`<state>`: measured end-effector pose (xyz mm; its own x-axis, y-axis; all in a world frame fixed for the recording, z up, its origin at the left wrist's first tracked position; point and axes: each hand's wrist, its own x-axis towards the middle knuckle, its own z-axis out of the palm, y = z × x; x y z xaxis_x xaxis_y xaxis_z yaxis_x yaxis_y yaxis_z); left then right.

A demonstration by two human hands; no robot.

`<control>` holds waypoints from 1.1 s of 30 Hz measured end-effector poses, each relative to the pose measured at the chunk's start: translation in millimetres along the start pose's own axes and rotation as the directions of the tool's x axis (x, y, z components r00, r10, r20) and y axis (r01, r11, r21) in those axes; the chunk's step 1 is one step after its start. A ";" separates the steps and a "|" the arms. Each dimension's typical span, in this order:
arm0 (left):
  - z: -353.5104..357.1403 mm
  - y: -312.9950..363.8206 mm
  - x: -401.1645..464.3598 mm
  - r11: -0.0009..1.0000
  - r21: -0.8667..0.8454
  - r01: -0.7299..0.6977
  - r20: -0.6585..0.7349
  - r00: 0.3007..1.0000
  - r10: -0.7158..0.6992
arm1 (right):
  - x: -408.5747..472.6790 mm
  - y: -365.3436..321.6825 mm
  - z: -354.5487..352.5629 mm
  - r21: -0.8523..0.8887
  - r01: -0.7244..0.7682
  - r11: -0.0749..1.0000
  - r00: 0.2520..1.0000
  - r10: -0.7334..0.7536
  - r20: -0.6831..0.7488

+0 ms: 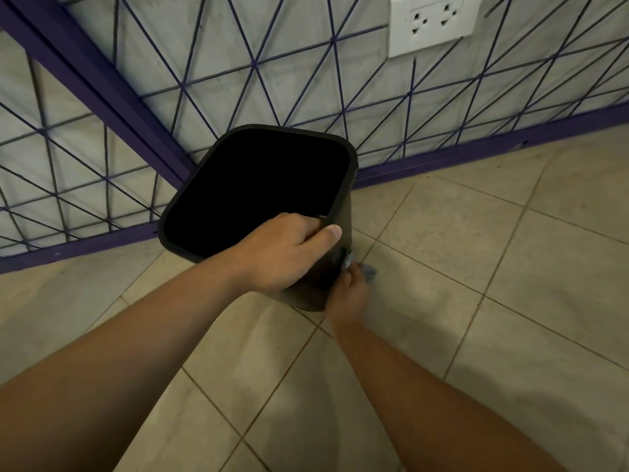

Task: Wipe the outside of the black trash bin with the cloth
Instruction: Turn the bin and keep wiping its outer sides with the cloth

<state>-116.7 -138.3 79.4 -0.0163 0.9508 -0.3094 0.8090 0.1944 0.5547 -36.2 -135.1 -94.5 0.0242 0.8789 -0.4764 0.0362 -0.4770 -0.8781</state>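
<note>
One black trash bin (258, 185) in the corner, tilted, its open mouth facing up toward the camera, standing on the tiled floor (476, 267) just in front of the purple-framed wire grid (136, 107) that lines two walls. Starting from the left: the left hand (286, 250) comes in across the floor and clamps the near rim of the bin, fingers curled over the edge into the opening, thumb pressed flat along the outer wall. Moving right, the right hand (349, 294) sits low against the bin's outer side near its base, fingers bunched around one grey cloth (369, 271), only a small crumpled bit of it peeking out past the knuckles; the cloth is right at the bin's wall, though whether it is pressed on cannot be made out. Further right and up on the wall, one white socket plate (432, 23) with two outlets behind the grid. Two bare forearms, two hands, one bin, one cloth.
</note>
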 end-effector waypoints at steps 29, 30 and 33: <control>-54.3 -21.6 -36.1 0.946 0.320 0.053 0.428 0.882 -0.195 | 10.7 -65.8 -88.7 0.113 -0.058 0.992 0.982 0.036 0.185; -58.9 -23.3 -36.4 0.916 0.397 0.064 0.417 0.876 -0.242 | 7.0 -66.3 -90.4 0.100 -0.039 0.994 0.976 0.016 0.218; -70.3 -19.1 -36.8 0.765 0.636 0.099 0.378 0.824 -0.421 | -0.7 -64.9 -91.9 0.090 -0.029 0.996 0.963 0.004 0.269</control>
<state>-172.9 -160.0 134.4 -0.1323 0.6108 -0.7806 0.9912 0.0895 -0.0979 53.3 -105.1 -33.2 -0.2453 0.8455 -0.4742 -0.0542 -0.5003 -0.8641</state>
